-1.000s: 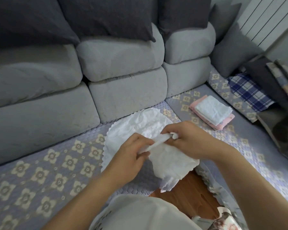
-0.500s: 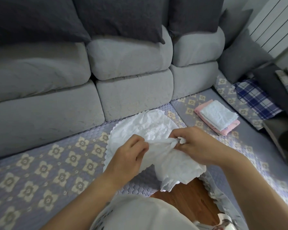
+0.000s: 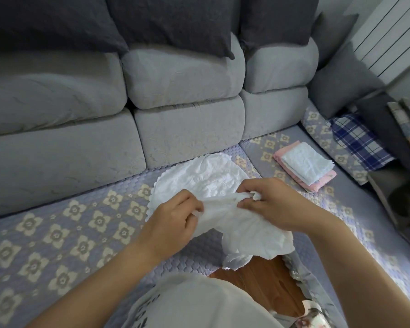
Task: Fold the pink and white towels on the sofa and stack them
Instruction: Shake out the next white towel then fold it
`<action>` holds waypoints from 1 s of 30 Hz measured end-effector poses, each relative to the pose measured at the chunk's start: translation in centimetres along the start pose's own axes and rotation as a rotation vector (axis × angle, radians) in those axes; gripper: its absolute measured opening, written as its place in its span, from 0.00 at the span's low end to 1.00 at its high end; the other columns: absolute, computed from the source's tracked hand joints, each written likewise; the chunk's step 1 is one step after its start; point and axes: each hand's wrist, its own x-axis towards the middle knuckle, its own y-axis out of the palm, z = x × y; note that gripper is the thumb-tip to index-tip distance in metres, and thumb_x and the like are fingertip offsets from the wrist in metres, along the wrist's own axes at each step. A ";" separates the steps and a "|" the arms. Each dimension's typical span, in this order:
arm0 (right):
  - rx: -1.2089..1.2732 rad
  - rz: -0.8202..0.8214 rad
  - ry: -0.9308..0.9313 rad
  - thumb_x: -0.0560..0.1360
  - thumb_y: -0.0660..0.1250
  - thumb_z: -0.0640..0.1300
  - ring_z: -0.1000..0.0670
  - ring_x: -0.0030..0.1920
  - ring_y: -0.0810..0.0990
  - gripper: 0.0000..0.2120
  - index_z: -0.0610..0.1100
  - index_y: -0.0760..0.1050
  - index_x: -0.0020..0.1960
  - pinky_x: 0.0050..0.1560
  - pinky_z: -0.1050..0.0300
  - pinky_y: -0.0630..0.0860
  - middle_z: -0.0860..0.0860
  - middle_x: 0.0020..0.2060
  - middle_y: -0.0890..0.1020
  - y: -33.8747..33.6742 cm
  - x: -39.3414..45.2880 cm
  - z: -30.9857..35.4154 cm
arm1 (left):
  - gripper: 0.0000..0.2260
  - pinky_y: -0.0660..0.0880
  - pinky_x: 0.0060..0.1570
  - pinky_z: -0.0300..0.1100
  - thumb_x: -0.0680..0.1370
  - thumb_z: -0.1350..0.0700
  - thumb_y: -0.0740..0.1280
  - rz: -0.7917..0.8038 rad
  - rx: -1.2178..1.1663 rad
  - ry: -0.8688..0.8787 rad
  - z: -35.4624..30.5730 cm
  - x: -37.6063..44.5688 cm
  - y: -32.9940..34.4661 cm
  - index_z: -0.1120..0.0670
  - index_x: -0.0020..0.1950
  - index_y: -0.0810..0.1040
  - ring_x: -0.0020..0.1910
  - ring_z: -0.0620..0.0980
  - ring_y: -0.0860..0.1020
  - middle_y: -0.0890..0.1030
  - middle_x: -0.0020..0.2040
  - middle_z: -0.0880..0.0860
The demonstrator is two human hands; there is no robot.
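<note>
A crumpled white towel [image 3: 206, 178] with a scalloped edge lies on the sofa seat in the middle of the view, its near part hanging over the seat's front edge. My left hand [image 3: 173, 218] pinches a bunched fold of it on the left. My right hand [image 3: 270, 200] pinches the same fold on the right, and the cloth stretches between the two hands. To the right on the seat sits a stack of folded towels [image 3: 305, 164], white ones on top of a pink one.
The grey sofa has a floral quilted seat cover [image 3: 69, 233] and dark cushions [image 3: 175, 22] along the back. A blue plaid cloth [image 3: 357, 138] lies at the far right corner. Wooden floor [image 3: 260, 280] shows below the seat's front edge.
Both hands have drawn apart a little, pulling the pinched fold of the white towel out between them. The view has shifted slightly.
</note>
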 end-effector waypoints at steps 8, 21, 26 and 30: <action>0.018 0.003 0.005 0.80 0.67 0.50 0.56 0.45 0.80 0.05 0.55 0.79 0.46 0.47 0.52 0.78 0.57 0.43 0.82 0.4 0.1 -0.3 | 0.15 0.76 0.37 0.33 0.69 0.75 0.70 0.108 -0.006 0.114 -0.1 -1.3 1.5 0.58 0.48 0.82 0.40 0.48 0.79 0.81 0.50 0.53; 0.048 -0.059 -0.001 0.79 0.68 0.49 0.51 0.44 0.80 0.05 0.51 0.79 0.44 0.47 0.49 0.77 0.52 0.41 0.82 1.5 0.7 0.8 | 0.12 0.68 0.33 0.36 0.78 0.50 0.68 -0.075 -0.119 -0.221 -3.0 -1.1 4.7 0.53 0.37 0.72 0.35 0.45 0.69 0.69 0.38 0.45; 0.031 -0.098 0.045 0.78 0.70 0.48 0.58 0.46 0.80 0.03 0.54 0.81 0.46 0.45 0.61 0.75 0.57 0.43 0.83 1.2 0.1 -0.1 | 0.17 0.67 0.32 0.40 0.77 0.55 0.69 -0.007 -0.378 -0.307 -2.2 -1.7 3.0 0.51 0.31 0.66 0.33 0.49 0.70 0.69 0.35 0.48; 0.113 -0.154 0.028 0.78 0.70 0.45 0.62 0.50 0.81 0.05 0.53 0.84 0.51 0.51 0.68 0.74 0.62 0.47 0.85 1.3 -0.3 -0.5 | 0.15 0.77 0.38 0.38 0.82 0.49 0.66 -0.093 -0.198 -0.157 -2.0 -2.1 1.7 0.56 0.42 0.84 0.38 0.44 0.78 0.80 0.41 0.47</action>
